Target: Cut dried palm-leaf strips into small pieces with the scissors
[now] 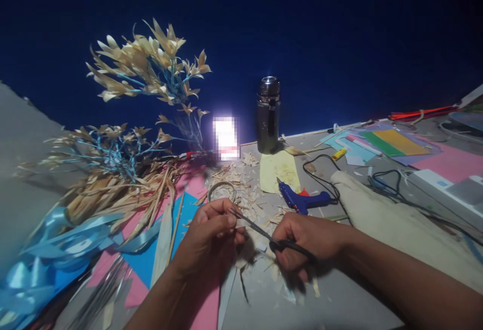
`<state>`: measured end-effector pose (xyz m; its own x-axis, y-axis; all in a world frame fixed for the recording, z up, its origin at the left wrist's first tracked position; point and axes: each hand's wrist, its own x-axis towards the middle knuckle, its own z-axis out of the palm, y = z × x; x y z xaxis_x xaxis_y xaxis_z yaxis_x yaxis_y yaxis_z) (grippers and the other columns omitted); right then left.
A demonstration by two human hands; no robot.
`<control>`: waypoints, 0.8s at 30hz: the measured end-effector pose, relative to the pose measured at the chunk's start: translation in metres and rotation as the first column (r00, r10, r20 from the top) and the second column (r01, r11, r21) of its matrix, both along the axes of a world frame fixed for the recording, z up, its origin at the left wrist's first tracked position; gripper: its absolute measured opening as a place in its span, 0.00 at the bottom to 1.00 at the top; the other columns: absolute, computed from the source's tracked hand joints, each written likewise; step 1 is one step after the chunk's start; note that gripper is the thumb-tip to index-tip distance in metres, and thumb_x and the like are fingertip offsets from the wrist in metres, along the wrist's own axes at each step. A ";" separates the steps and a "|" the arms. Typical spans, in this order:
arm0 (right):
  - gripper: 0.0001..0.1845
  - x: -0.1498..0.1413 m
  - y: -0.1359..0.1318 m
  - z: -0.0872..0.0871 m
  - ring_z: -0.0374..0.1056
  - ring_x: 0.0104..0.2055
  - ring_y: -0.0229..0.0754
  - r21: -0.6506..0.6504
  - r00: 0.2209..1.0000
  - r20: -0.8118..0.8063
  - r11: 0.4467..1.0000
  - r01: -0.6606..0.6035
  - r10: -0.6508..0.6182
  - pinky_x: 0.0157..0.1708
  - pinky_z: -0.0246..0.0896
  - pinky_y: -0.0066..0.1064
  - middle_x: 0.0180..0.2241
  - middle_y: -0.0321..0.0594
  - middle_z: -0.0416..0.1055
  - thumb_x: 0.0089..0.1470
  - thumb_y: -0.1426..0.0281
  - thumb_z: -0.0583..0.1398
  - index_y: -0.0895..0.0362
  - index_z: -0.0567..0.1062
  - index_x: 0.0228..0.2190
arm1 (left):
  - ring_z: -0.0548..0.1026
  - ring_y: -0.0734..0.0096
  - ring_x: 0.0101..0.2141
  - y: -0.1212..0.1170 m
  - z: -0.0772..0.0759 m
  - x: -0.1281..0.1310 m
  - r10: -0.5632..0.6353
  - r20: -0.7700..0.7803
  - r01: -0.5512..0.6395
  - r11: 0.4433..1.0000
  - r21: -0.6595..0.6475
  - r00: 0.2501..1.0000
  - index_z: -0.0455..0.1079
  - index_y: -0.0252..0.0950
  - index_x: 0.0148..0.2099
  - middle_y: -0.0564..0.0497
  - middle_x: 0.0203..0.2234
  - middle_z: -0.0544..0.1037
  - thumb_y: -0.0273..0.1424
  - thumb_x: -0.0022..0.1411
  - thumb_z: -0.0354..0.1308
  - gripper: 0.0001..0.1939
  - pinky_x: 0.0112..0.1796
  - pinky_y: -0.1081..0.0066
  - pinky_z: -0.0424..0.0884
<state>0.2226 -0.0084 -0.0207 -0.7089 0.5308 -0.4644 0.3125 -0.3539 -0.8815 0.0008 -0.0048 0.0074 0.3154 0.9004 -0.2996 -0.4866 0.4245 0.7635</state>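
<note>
My left hand (pixel 215 224) is closed in a pinch on a small pale piece (pixel 243 223), perhaps dried husk, mostly hidden by the fingers. Black-handled scissors (pixel 258 228) are gripped in my right hand (pixel 298 242), their blades pointing left with the tips at my left fingertips. Pale husk scraps (pixel 251 194) are scattered on the table beyond and beneath both hands. Just past my left hand lies a roll of tape (pixel 222 187). A blue glue gun (pixel 302 198) rests beyond my right hand, its nozzle toward the upper left.
Dried-husk flowers (pixel 151 63) on blue stems and husk bundles (pixel 85 196) stand left, above blue ribbon (pixel 71 239) and wires (pixel 103 290). A dark flask (pixel 268 118) stands at the back. Right are a cream cloth roll (pixel 392 224), black cord (pixel 317 169), coloured sheets (pixel 396 141) and a white power strip (pixel 445 196).
</note>
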 end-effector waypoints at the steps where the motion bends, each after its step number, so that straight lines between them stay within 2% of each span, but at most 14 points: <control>1: 0.21 0.000 0.000 0.000 0.62 0.16 0.29 -0.002 1.000 0.010 1.000 -0.001 0.001 0.13 0.50 0.17 0.17 0.34 0.70 0.47 0.56 0.69 0.61 0.73 0.21 | 0.71 0.77 0.16 0.000 0.001 0.000 0.008 -0.012 -0.008 1.000 -0.006 1.000 0.73 0.33 0.26 0.54 0.15 0.73 0.22 0.41 0.68 0.08 0.22 0.77 0.67; 4: 0.22 0.000 0.001 -0.001 0.64 0.17 0.30 -0.002 1.000 0.012 1.000 -0.004 0.004 0.14 0.52 0.17 0.18 0.34 0.71 0.46 0.55 0.70 0.61 0.73 0.22 | 0.70 0.77 0.16 0.001 0.008 0.001 0.023 -0.047 -0.024 1.000 -0.019 0.999 0.72 0.32 0.24 0.56 0.13 0.71 0.22 0.38 0.69 0.10 0.21 0.77 0.68; 9: 0.22 -0.001 0.000 -0.001 0.64 0.16 0.31 -0.006 1.000 0.009 1.000 0.013 -0.013 0.13 0.52 0.17 0.17 0.34 0.70 0.45 0.55 0.70 0.61 0.73 0.21 | 0.71 0.77 0.16 0.002 0.011 0.002 0.032 -0.077 -0.034 0.999 -0.019 0.997 0.72 0.32 0.24 0.54 0.16 0.73 0.23 0.36 0.70 0.10 0.21 0.77 0.69; 14: 0.19 -0.003 0.000 -0.001 0.65 0.16 0.31 -0.006 0.999 0.037 1.000 0.026 -0.026 0.14 0.54 0.17 0.17 0.34 0.71 0.45 0.58 0.70 0.61 0.76 0.22 | 0.72 0.76 0.17 0.002 0.007 0.001 0.025 -0.056 -0.026 0.999 -0.021 0.998 0.72 0.32 0.25 0.56 0.13 0.70 0.23 0.38 0.70 0.10 0.22 0.77 0.69; 17: 0.19 -0.003 0.000 -0.002 0.66 0.16 0.31 -0.018 0.999 0.013 0.999 0.042 -0.042 0.14 0.56 0.18 0.17 0.34 0.71 0.44 0.58 0.71 0.61 0.77 0.22 | 0.71 0.77 0.17 0.001 0.005 -0.001 0.013 -0.019 -0.013 0.999 -0.034 1.000 0.73 0.33 0.27 0.54 0.14 0.72 0.23 0.40 0.71 0.10 0.23 0.78 0.69; 21: 0.19 -0.002 -0.001 -0.001 0.67 0.17 0.32 -0.018 0.997 0.009 0.997 0.072 -0.072 0.14 0.56 0.18 0.17 0.33 0.70 0.44 0.58 0.71 0.61 0.75 0.21 | 0.72 0.77 0.19 0.000 0.002 -0.003 -0.053 0.050 0.054 0.998 -0.032 0.997 0.74 0.34 0.31 0.57 0.13 0.69 0.25 0.46 0.70 0.09 0.25 0.78 0.69; 24: 0.20 -0.002 -0.001 0.001 0.66 0.16 0.32 -0.009 0.995 0.020 0.995 0.102 -0.102 0.13 0.55 0.18 0.17 0.34 0.70 0.44 0.57 0.71 0.60 0.73 0.20 | 0.72 0.77 0.20 0.001 0.003 -0.002 -0.054 0.062 0.055 0.998 -0.010 0.997 0.72 0.33 0.29 0.56 0.13 0.69 0.24 0.46 0.70 0.09 0.25 0.78 0.69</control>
